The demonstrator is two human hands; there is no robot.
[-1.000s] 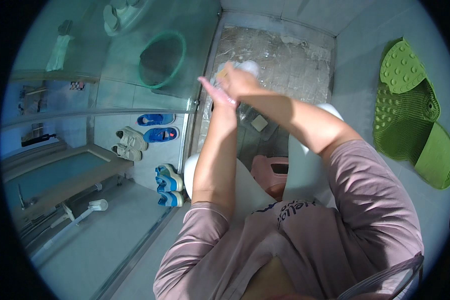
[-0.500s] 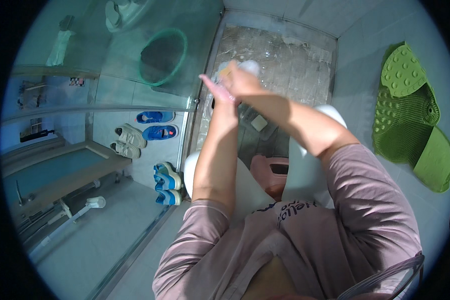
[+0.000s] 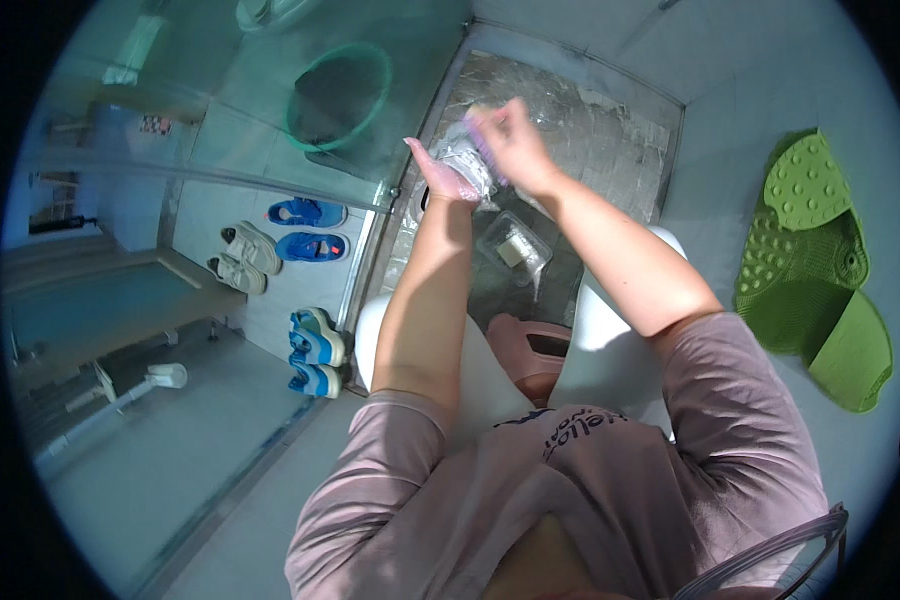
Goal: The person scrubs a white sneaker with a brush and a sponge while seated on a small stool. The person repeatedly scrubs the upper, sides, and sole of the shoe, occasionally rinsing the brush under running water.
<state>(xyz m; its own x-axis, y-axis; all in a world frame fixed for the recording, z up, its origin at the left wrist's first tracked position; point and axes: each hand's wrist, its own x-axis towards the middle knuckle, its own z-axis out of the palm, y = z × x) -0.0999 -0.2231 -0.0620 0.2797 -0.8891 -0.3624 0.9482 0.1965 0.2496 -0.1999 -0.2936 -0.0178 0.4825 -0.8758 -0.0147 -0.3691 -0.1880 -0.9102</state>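
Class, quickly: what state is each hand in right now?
Left hand: open, thumb spread, a soapy white item against it.
Right hand: fingers curled, but blurred; whether its grip is closed cannot be told.

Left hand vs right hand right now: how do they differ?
1. Left hand has its thumb spread out to the side; right hand has its fingers curled, apparently around a purple item too blurred to identify.
2. Left hand looks glossy and fairly sharp; right hand looks drier and a bit blurred.

Shared: both are bare and close to the foamy white item between them.
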